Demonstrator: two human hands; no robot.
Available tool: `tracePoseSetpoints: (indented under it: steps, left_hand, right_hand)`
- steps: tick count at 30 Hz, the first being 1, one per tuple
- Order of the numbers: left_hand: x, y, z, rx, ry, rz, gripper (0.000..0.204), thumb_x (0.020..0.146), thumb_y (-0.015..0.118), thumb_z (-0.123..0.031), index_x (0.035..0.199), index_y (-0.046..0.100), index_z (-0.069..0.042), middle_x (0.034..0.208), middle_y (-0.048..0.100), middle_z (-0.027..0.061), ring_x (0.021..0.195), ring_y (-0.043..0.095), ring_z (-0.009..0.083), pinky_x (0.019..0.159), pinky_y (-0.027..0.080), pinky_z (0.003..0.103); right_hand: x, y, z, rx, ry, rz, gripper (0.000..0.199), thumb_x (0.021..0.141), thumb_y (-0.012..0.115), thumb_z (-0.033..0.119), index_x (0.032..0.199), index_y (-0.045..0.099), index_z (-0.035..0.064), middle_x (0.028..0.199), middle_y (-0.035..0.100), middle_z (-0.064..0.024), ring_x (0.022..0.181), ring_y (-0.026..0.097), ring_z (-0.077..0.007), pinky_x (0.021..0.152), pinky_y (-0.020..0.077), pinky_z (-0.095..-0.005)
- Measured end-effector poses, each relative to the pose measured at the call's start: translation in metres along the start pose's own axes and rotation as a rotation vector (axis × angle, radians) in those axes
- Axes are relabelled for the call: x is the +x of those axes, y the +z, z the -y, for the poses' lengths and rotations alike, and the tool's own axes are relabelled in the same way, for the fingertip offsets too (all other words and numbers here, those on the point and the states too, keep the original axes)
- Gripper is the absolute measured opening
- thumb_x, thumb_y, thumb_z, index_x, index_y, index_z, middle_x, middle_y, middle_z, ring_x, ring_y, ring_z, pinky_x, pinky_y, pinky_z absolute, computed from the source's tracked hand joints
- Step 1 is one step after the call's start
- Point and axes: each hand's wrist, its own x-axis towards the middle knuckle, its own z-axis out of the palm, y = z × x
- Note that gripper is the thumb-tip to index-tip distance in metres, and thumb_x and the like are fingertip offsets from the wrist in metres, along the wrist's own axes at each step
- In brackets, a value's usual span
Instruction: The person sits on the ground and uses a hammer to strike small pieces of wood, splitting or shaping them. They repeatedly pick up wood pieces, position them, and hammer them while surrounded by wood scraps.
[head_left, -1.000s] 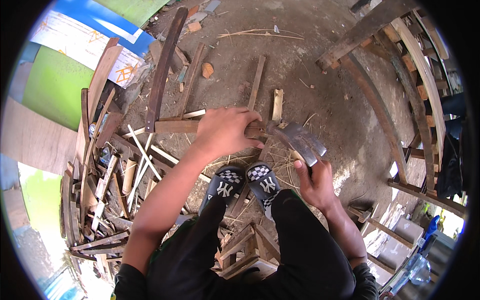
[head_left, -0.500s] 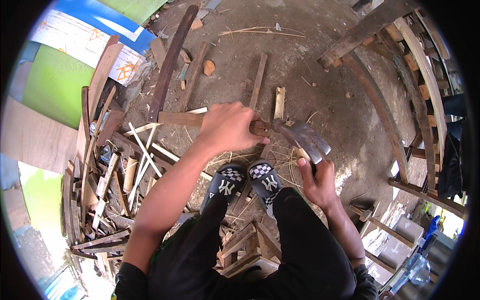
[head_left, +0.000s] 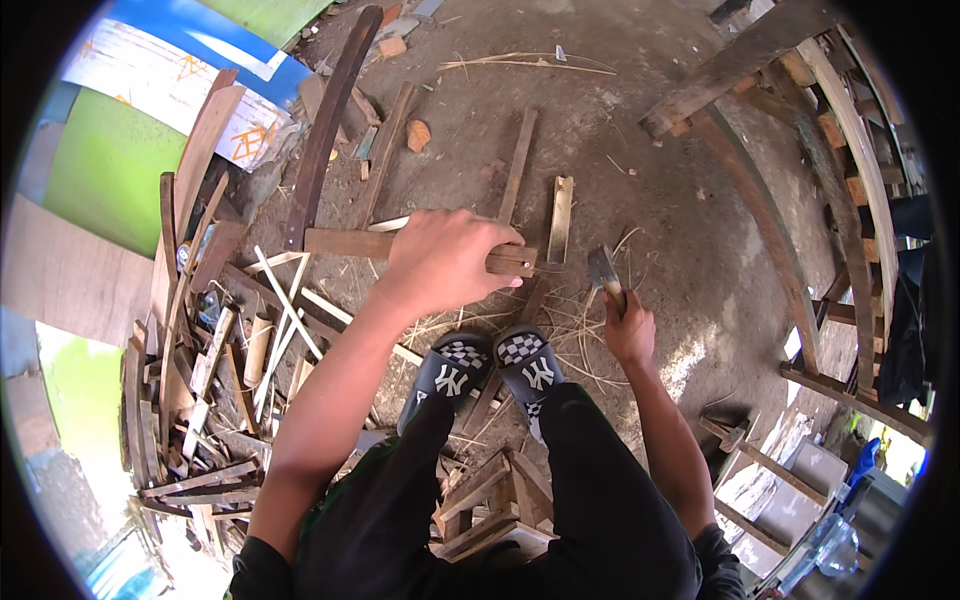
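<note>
Person seated over dirt floor [head_left: 650,200], gripping a wooden strip and a hatchet.
Scrap wood pile [head_left: 200,380] at 8 o'clock, largest item. Wooden strip [head_left: 345,243] lies horizontal near centre, just above the sandals [head_left: 490,365]. Left hand [head_left: 445,262] is clamped around its right end, fingers fully curled. Right hand [head_left: 628,330], at 3 o'clock of the strip, is fisted on the hatchet [head_left: 604,272] handle, blade up, apart from the strip.

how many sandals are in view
2: the left sandal and the right sandal, side by side on the dirt, below the wooden piece gripped by the left hand.
</note>
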Motion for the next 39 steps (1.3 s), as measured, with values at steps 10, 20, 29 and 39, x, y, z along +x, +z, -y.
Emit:
tracePoseSetpoints:
  steps: [10,20,29,39]
  left_hand:
    - [-0.004,-0.017,0.021,-0.198,0.075,0.017,0.045,0.073,0.088,-0.026,0.117,0.078,-0.017,0.108,0.077,0.0116,0.100,0.073,0.0342,0.087,0.058,0.043]
    - [0.001,-0.012,0.022,-0.233,0.091,0.076,0.044,0.077,0.083,-0.019,0.120,0.077,-0.018,0.112,0.076,0.0135,0.101,0.073,0.0349,0.089,0.058,0.043]
    - [-0.002,-0.013,0.023,-0.207,0.128,0.055,0.045,0.077,0.083,-0.020,0.122,0.077,-0.021,0.112,0.077,0.0121,0.099,0.074,0.0341,0.088,0.058,0.043]
    - [-0.001,-0.006,0.030,-0.224,0.183,0.002,0.046,0.074,0.084,-0.022,0.119,0.077,-0.019,0.109,0.077,0.0106,0.098,0.074,0.0337,0.088,0.058,0.044]
  right_hand:
    - [-0.008,0.038,0.054,0.082,-0.271,-0.071,0.058,0.083,0.084,0.019,0.133,0.059,0.0063,0.133,0.054,-0.0219,0.128,0.051,-0.0430,0.107,0.0447,-0.0513]
    - [0.054,0.123,0.093,0.534,-0.555,0.406,0.043,0.088,0.070,0.003,0.130,0.065,0.0061,0.131,0.064,-0.0240,0.119,0.064,-0.0422,0.098,0.0545,-0.0462]
    - [0.037,0.123,0.125,0.658,-0.464,0.288,0.031,0.087,0.065,-0.003,0.116,0.070,0.0060,0.116,0.071,-0.0176,0.110,0.069,-0.0367,0.089,0.0567,-0.0436]
    - [0.025,0.127,0.123,0.474,-0.466,0.194,0.036,0.086,0.068,0.000,0.121,0.066,0.0074,0.121,0.067,-0.0182,0.109,0.068,-0.0398,0.088,0.0578,-0.0459]
